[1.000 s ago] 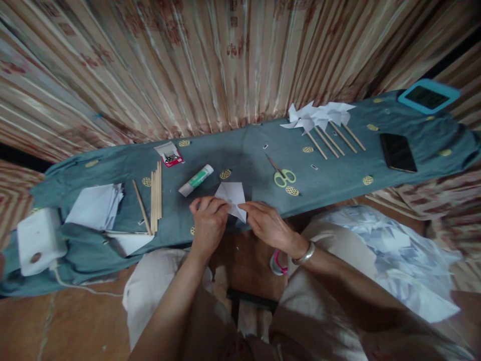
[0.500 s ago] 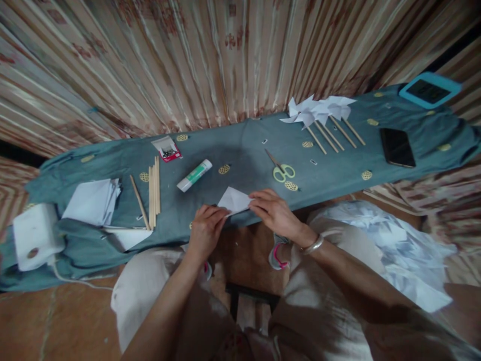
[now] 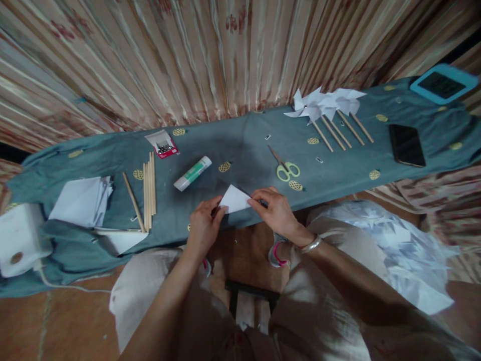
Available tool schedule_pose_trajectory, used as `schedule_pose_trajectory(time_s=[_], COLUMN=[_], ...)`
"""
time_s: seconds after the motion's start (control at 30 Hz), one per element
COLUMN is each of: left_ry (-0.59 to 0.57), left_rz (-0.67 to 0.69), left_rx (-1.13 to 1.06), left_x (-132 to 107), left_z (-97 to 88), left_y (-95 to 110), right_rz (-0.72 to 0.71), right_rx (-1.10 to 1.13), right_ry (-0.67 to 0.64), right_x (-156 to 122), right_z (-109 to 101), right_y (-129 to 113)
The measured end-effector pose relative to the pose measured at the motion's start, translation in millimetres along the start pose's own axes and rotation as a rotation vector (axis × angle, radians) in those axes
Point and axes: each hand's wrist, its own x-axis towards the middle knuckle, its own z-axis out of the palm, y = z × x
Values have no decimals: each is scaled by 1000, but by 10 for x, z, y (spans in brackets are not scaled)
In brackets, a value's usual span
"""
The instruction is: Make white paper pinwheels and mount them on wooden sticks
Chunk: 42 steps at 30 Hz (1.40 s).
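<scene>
Your left hand (image 3: 203, 228) is pinched shut on the left corner of a folded white paper triangle (image 3: 235, 199), thumb and fingers closed on it. Your right hand (image 3: 276, 210) is closed on the right corner, fingers curled over the edge; a small dark thing shows just under those fingers, but you cannot tell what it is. The folded white paper triangle lies at the near edge of the bench (image 3: 244, 150), which is draped in a teal cloth with small yellow motifs, and it sits between your two hands. Just beyond it to the left lies a white glue stick with a green label (image 3: 192, 173), tilted. Beyond your right hand are yellow-green handled scissors (image 3: 286, 168). Further left lies a row of plain wooden sticks (image 3: 148, 190), then a loose stack of white paper sheets (image 3: 80, 200) and a white box (image 3: 18, 238) at the bench end. A small clear packet with a red card (image 3: 162, 144) lies near the far edge. To the far right rest finished white paper pinwheels on sticks (image 3: 326, 103), a black phone (image 3: 407, 145) and a blue-cased tablet (image 3: 443, 84).
</scene>
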Motion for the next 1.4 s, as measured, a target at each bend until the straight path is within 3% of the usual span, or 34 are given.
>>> schedule_pose_trajectory(time_s=[1.4], left_ry=[-73], left_rz=[-104], left_rx=[146], left_x=[106], left_z=[-39], left_y=[90], right_rz=[9], right_rx=[-152], right_ry=[47], right_x=[76], right_z=[84], right_y=[85])
